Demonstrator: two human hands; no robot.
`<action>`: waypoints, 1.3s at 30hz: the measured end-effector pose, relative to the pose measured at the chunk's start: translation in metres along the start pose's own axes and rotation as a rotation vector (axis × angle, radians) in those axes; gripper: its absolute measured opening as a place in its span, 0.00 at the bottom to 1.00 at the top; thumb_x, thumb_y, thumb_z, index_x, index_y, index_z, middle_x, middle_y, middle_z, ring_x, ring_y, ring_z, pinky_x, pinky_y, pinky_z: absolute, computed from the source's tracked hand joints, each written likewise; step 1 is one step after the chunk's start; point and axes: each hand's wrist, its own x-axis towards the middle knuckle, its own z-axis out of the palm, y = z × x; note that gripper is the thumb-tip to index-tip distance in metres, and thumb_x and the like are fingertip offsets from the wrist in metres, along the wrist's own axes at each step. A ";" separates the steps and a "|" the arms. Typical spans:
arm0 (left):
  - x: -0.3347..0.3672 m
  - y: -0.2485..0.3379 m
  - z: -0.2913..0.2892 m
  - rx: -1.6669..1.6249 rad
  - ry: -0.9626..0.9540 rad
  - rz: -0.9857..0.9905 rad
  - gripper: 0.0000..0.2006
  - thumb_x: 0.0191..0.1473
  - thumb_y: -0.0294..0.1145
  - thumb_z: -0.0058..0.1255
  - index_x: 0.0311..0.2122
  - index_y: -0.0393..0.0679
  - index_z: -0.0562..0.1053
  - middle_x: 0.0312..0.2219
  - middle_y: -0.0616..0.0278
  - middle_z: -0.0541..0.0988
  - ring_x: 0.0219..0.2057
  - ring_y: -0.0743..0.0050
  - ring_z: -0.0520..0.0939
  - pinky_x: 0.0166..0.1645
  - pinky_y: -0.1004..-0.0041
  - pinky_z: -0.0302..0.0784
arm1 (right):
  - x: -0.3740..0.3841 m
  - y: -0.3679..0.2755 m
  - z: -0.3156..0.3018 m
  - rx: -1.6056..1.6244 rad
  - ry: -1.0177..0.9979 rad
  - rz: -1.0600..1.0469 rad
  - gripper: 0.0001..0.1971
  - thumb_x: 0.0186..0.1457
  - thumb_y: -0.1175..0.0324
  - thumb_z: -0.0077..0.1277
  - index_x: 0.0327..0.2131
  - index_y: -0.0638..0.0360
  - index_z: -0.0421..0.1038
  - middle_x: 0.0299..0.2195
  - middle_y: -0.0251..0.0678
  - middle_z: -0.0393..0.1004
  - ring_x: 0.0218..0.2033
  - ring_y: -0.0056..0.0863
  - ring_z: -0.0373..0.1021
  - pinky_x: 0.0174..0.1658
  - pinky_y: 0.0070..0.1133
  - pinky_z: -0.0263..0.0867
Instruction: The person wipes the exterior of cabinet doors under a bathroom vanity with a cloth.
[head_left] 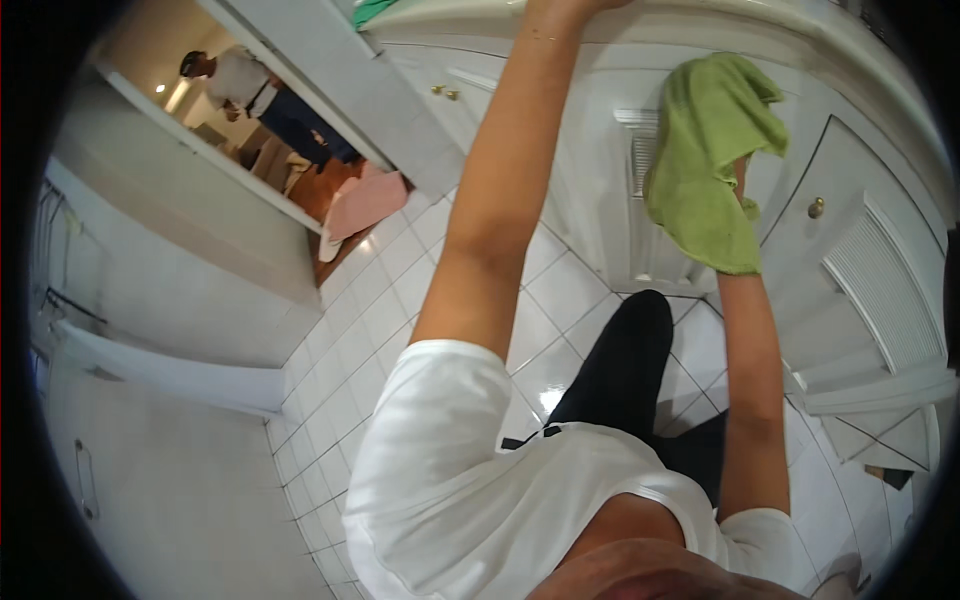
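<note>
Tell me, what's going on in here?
A person in a white shirt has a green cloth draped over most of their right hand, at the front of a white cabinet. Their left hand is up by the counter, mostly cut off by the picture's top. Another person stands in the background.

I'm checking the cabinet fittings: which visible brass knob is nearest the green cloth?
The lone knob right of the green cloth; the other two knobs sit close together, well to its left.
</note>
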 end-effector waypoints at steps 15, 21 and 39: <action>-0.016 0.000 -0.014 0.007 0.097 0.120 0.28 0.53 0.48 0.55 0.52 0.39 0.70 0.50 0.46 0.73 0.54 0.48 0.70 0.59 0.62 0.63 | -0.014 -0.043 0.037 -0.331 -0.266 -0.418 0.05 0.37 0.74 0.49 0.21 0.62 0.74 0.21 0.43 0.74 0.24 0.42 0.72 0.31 0.33 0.68; -0.105 0.058 0.029 -0.148 0.051 0.422 0.25 0.49 0.39 0.59 0.53 0.45 0.71 0.45 0.55 0.77 0.50 0.58 0.74 0.55 0.70 0.65 | 0.019 -0.032 -0.027 -0.438 -0.473 -0.241 0.08 0.43 0.73 0.48 0.28 0.60 0.76 0.27 0.43 0.76 0.31 0.41 0.74 0.35 0.34 0.70; -0.122 0.057 0.102 -0.332 0.270 0.000 0.24 0.45 0.12 0.43 0.45 0.51 0.77 0.39 0.61 0.79 0.35 0.63 0.81 0.41 0.73 0.76 | 0.058 0.019 -0.105 -0.062 -0.417 -0.066 0.21 0.46 0.82 0.45 0.46 0.61 0.72 0.54 0.44 0.63 0.54 0.37 0.61 0.55 0.32 0.57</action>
